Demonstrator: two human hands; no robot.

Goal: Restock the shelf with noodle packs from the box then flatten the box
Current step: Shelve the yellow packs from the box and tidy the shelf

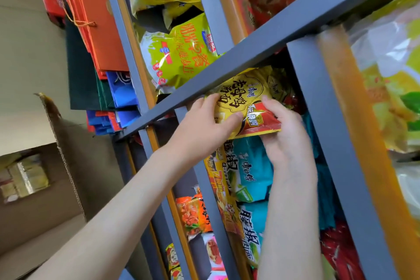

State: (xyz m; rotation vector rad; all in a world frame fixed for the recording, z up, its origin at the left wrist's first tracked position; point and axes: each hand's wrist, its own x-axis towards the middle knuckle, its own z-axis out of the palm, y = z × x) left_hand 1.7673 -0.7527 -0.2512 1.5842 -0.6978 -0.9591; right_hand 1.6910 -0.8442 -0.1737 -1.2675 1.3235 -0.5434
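Observation:
A yellow and red noodle pack (247,102) sits at the mouth of a shelf bay, just under the grey shelf beam (261,52). My left hand (204,125) grips its left edge, thumb across the front. My right hand (286,134) holds its right lower corner, fingers curled behind it. Teal and yellow noodle packs (252,177) lie below it in the same bay. The open cardboard box (66,166) stands at the lower left, with several packs (25,177) showing inside.
Grey uprights with orange trim (329,120) divide the shelf into bays. Yellow snack bags (179,52) fill the bay above left. Red, green and blue paper gift bags (95,52) lean at the far left. More packets (195,211) sit in lower bays.

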